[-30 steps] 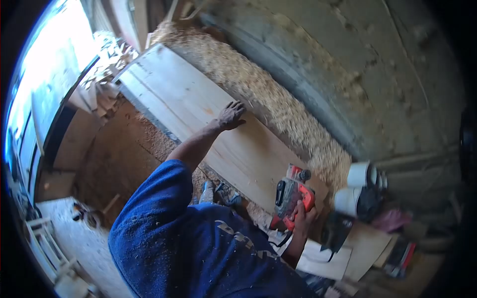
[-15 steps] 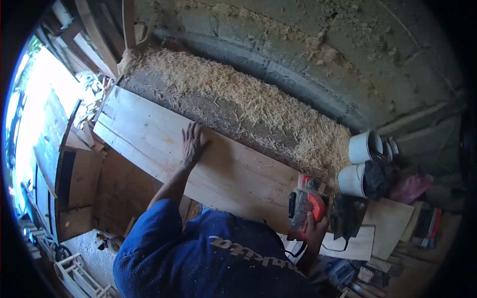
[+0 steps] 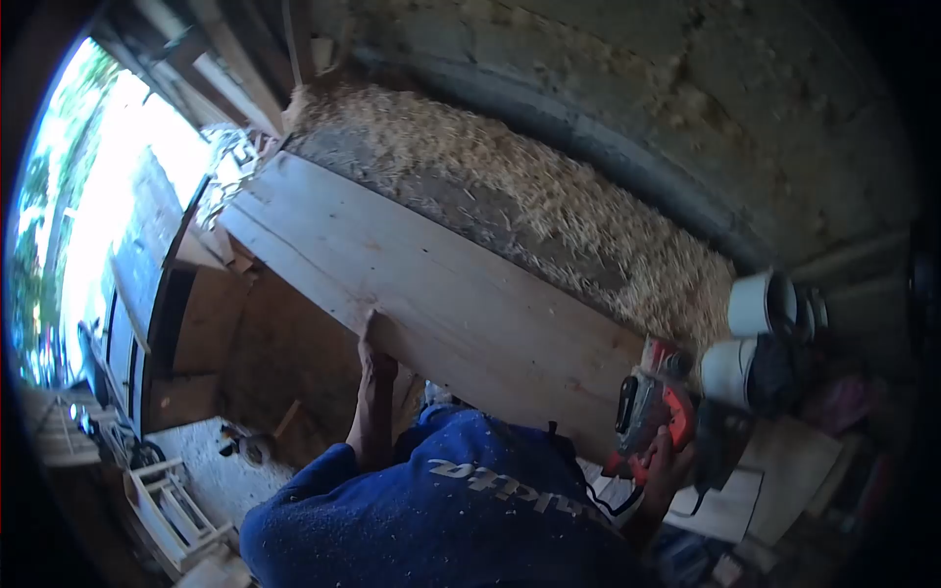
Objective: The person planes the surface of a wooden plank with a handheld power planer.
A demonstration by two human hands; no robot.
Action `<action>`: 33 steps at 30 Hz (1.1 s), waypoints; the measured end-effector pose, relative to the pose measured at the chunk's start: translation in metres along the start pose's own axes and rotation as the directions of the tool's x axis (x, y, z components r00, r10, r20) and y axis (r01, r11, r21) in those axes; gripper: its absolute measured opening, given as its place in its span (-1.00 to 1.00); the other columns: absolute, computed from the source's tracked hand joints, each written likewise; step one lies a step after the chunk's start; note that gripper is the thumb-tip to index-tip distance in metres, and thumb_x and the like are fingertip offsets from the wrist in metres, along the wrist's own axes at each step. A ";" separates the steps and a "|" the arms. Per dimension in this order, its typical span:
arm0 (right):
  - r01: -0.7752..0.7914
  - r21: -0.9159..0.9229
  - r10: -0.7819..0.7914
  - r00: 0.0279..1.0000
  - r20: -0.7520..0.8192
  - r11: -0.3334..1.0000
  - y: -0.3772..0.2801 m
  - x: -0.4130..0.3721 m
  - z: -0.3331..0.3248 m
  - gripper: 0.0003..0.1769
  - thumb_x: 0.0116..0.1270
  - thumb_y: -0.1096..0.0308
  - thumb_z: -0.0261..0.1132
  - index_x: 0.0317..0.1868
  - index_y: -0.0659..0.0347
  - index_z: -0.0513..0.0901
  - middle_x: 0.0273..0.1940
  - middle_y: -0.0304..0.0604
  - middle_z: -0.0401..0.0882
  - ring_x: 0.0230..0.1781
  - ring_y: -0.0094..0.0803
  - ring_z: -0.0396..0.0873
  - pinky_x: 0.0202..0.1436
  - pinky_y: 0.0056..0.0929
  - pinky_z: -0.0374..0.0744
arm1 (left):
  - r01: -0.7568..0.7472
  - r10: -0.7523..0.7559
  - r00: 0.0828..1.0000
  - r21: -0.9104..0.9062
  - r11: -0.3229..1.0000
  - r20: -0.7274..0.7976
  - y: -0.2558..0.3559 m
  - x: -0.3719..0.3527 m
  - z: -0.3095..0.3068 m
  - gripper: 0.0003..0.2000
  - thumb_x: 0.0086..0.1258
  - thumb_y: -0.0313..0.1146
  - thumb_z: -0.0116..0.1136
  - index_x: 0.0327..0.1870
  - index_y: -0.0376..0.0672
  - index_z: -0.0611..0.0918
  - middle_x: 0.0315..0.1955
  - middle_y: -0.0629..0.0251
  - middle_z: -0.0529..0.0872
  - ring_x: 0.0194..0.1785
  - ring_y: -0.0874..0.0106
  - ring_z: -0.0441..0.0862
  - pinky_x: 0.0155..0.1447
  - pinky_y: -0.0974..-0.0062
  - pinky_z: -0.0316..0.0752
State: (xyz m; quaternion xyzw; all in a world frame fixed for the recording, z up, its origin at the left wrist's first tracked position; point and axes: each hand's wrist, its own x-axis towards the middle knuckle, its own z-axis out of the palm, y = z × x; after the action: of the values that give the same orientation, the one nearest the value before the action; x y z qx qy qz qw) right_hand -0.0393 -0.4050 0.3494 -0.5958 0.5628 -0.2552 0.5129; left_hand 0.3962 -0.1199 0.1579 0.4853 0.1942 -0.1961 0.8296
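A long pale wooden board (image 3: 470, 304) lies diagonally across the view. At its near edge is my left hand (image 3: 377, 358), thumb resting on the top face and fingers curled down out of sight round the edge. My right hand (image 3: 667, 459) is closed on the rear handle of a red-and-grey power tool (image 3: 649, 407) that looks like a belt sander. This tool sits at the board's right end, with a dark bag (image 3: 723, 436) beside it and a black cord (image 3: 613, 505) below. Its underside is hidden.
Wood shavings (image 3: 549, 186) are heaped beyond the board, along a concrete wall (image 3: 608, 118). White buckets (image 3: 727, 372) stand at the right. Pale sheets (image 3: 720, 505) lie below them. A slatted wooden frame (image 3: 181, 514) is at lower left, near a bright opening (image 3: 108, 186).
My left hand has gone from lying flat on the board to holding its near edge. My right hand stays on the power tool at the board's right end. The whole view has shifted.
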 end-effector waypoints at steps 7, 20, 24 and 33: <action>0.078 0.050 -0.057 0.945 -0.323 0.996 -0.037 -0.070 -0.001 -0.53 0.48 0.34 0.25 0.31 0.40 0.50 -0.60 -0.30 0.38 -0.74 -0.59 0.30 -0.66 -0.53 0.26 | 0.086 -0.075 0.994 -0.143 0.986 0.076 -0.024 0.085 0.143 -0.62 0.62 -0.17 0.17 0.24 -0.28 0.63 -0.01 0.23 0.75 0.01 0.36 0.72 0.10 0.36 0.65; 0.077 -0.164 -0.148 0.860 -0.488 0.983 -0.041 -0.145 0.036 -0.40 0.39 0.20 0.32 0.36 0.33 0.54 0.11 -0.01 0.68 0.10 -0.15 0.66 0.13 -0.17 0.62 | 0.117 -0.078 0.981 -0.220 0.969 0.179 -0.004 0.102 0.204 -0.45 0.46 -0.23 0.41 0.34 -0.36 0.50 0.11 0.09 0.66 0.12 0.16 0.67 0.19 0.11 0.67; 0.308 -0.294 -0.412 0.809 -0.420 0.905 -0.029 -0.130 0.025 -0.46 0.40 0.34 0.22 0.36 0.37 0.53 -0.11 -0.06 0.70 -0.20 -0.33 0.69 -0.21 -0.38 0.62 | 0.127 -0.081 0.975 -0.220 0.967 0.207 0.047 0.087 0.133 -0.44 0.53 -0.13 0.33 0.37 -0.32 0.48 0.14 0.06 0.65 0.19 0.11 0.65 0.22 0.00 0.65; 0.104 0.074 -0.060 0.891 -0.449 0.992 -0.067 -0.102 0.072 -0.57 0.48 0.30 0.24 0.25 0.40 0.56 -0.53 -0.31 0.39 -0.65 -0.58 0.27 -0.62 -0.52 0.28 | -0.065 0.098 0.976 -0.169 0.983 0.196 0.147 0.116 0.004 -0.51 0.63 -0.05 0.16 0.38 -0.21 0.51 0.17 0.16 0.70 0.19 0.22 0.69 0.27 0.14 0.61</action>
State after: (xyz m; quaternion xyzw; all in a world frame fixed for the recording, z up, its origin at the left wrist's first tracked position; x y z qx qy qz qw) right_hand 0.0276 -0.2977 0.4131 -0.5192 0.6269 -0.4331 0.3871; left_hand 0.5701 -0.0730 0.2075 0.4014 0.1033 -0.1941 0.8891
